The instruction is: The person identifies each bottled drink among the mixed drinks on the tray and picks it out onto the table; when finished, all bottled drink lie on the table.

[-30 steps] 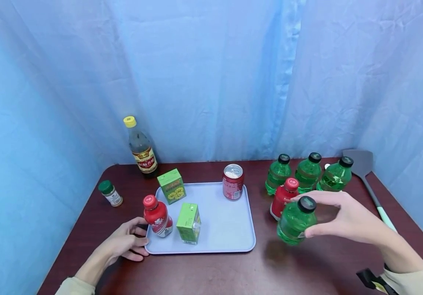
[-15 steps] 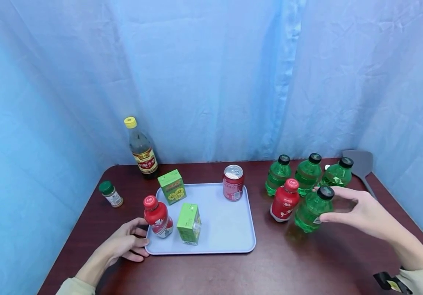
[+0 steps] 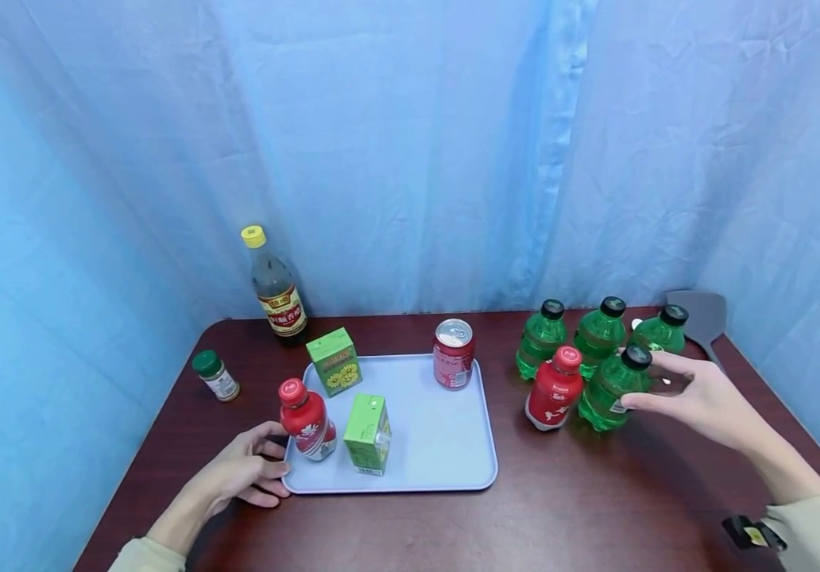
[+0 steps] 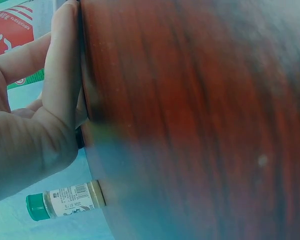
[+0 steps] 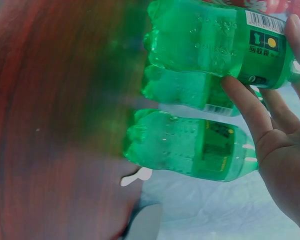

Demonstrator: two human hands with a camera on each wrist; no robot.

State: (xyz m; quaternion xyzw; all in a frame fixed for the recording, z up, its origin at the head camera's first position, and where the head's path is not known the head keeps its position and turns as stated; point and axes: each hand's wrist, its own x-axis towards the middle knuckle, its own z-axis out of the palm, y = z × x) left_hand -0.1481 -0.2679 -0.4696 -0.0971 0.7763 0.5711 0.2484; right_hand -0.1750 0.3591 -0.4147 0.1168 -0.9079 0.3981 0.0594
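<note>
My right hand (image 3: 699, 397) holds a green soda bottle (image 3: 612, 389) with a black cap, thumb on the near side, fingers behind it. It stands nearly upright, close over the table, right of a red bottle (image 3: 555, 389). In the right wrist view, the held bottle (image 5: 200, 40) overlaps another green bottle behind it. My left hand (image 3: 238, 469) rests on the table, fingers loosely bent, fingertips right at the left rim of the pale tray (image 3: 439, 453). On the tray stand a red bottle (image 3: 307, 421), two green drink cartons (image 3: 367, 437) and a red can (image 3: 453, 357).
Behind the held bottle are green bottles (image 3: 542, 342) in a row. A dark spatula (image 3: 696, 314) lies at the back right. At the back left stand a vinegar bottle (image 3: 280, 298) with a yellow cap and a small green-capped spice jar (image 3: 217, 377). Blue curtains (image 3: 396, 159) enclose the table.
My right hand has moved the green bottle right and back, from in front of the red bottle to its right side. My left hand stays at the tray's rim.
</note>
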